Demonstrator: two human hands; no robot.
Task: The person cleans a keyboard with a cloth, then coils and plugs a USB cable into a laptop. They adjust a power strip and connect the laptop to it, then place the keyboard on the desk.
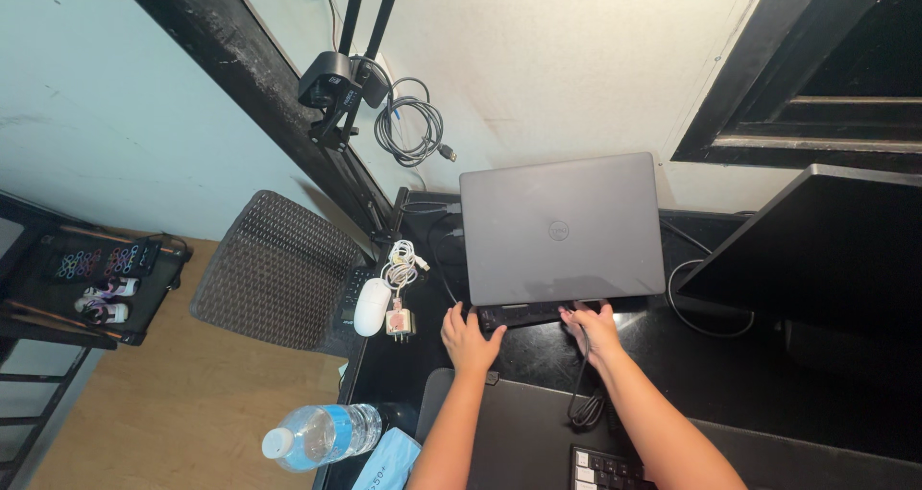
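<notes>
Hands grip closed grey laptop front edge on black desk; pale wall, wooden floor.

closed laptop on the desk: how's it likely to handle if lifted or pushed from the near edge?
The laptop looks like a stiff flat slab, so it should move as one piece. Both the left hand and right hand sit at its near edge. The cable beside it may drag.
</notes>
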